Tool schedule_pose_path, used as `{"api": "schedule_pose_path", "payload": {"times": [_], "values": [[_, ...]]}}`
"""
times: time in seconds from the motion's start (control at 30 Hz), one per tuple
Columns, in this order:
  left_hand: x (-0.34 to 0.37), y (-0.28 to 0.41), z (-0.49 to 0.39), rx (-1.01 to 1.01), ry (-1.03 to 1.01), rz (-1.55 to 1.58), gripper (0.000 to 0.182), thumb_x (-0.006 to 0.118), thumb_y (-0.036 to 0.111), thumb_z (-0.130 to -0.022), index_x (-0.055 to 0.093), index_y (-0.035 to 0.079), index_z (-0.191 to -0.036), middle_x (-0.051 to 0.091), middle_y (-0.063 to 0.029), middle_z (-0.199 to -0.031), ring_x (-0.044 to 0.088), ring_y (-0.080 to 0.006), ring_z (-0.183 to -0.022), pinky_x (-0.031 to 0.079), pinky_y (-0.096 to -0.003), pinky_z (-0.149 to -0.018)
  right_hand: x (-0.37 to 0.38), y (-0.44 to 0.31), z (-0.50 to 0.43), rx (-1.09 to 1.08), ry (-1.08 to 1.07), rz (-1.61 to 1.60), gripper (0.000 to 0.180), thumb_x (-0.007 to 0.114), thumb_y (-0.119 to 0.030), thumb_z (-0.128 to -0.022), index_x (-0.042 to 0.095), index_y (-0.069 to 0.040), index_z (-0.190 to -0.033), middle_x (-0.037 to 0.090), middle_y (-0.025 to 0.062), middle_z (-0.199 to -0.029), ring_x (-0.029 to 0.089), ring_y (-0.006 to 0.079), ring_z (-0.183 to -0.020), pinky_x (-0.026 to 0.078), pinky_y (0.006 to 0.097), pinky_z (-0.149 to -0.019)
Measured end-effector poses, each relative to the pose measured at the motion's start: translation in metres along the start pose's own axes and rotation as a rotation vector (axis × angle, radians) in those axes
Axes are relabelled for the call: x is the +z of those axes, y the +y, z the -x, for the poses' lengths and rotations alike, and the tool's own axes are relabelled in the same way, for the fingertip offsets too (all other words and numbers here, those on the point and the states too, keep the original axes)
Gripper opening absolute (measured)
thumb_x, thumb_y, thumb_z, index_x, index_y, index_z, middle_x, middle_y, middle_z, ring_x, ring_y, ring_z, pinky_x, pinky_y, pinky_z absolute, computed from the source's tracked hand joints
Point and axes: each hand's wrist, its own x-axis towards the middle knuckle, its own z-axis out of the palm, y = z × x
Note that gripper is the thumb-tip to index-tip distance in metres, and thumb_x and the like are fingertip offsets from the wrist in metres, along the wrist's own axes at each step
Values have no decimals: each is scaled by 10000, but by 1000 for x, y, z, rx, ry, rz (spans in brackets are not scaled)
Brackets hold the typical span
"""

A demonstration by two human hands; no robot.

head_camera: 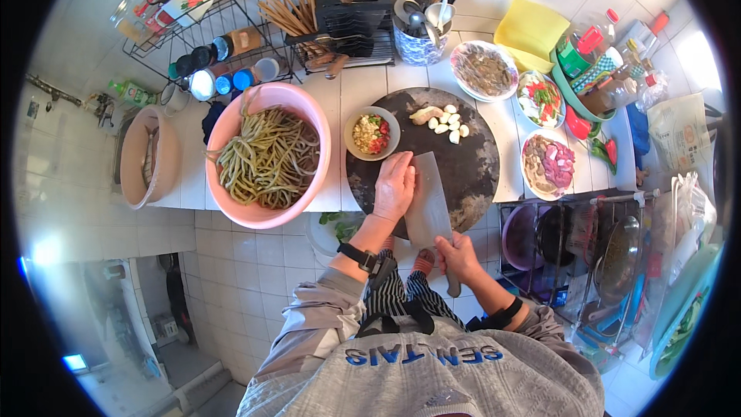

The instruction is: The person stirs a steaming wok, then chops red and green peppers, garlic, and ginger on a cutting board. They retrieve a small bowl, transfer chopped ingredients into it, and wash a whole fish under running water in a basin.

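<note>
My right hand [458, 256] grips the handle of a cleaver [428, 200], whose broad steel blade points away from me over the near part of a round, dark chopping board [399, 110]. Held flat against or just beside the blade's left side is my left hand [395, 185], fingers extended; its palm is hidden. Beyond my left fingertips, a small bowl [345, 133] on the board's left contains minced garlic and chopped red and green pepper. Several peeled garlic cloves [454, 126] and a piece of ginger [426, 115] lie at the board's far side.
A pink basin [326, 150] of long green beans stands left, past it a beige basin [132, 185] with a fish. At right are a plate of sliced meat [557, 163], a bowl of cut vegetables [542, 98] and red peppers [576, 123]. A knife block [362, 6] stands behind.
</note>
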Motion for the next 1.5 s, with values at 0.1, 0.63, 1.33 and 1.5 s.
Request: {"api": "schedule_pose_path", "payload": {"times": [0.1,0.63,1.33,1.5], "values": [[3,3,2,-38,38,-1,318,608,130,-913,633,-19,-1193,641,-208,-1172,596,-388,-1089,483,-450,-964,24,9,-4,-58,-31,-35,270,589,-213,-983,543,-2,-822,543,56,-574,517,154,-414,421,304,-385],[-42,35,-93,114,333,29,313,673,51,-838,628,-41,-1133,634,-199,-1105,602,-396,-1024,492,-455,-919,51,-95,-2,-268,-55,58,174,531,-144,-988,520,-9,-878,522,30,-611,508,116,-458,418,281,-403],[-93,-27,-122,-1026,-69,1723,858,151,655,-1009,387,-44,-1445,517,-194,-1414,475,-313,-1318,326,-436,-1146,53,-102,-7,-197,-54,239,246,571,-203,-996,572,-6,-849,539,6,-579,516,80,-458,412,260,-433],[-108,-27,-118,-1076,-172,1551,931,163,710,-980,263,-52,-1506,390,-230,-1516,329,-327,-1428,176,-472,-1204,47,-106,-29,-186,88,266,244,563,-191,-996,559,-4,-840,525,17,-555,486,97,-410,384,270,-397]]}}
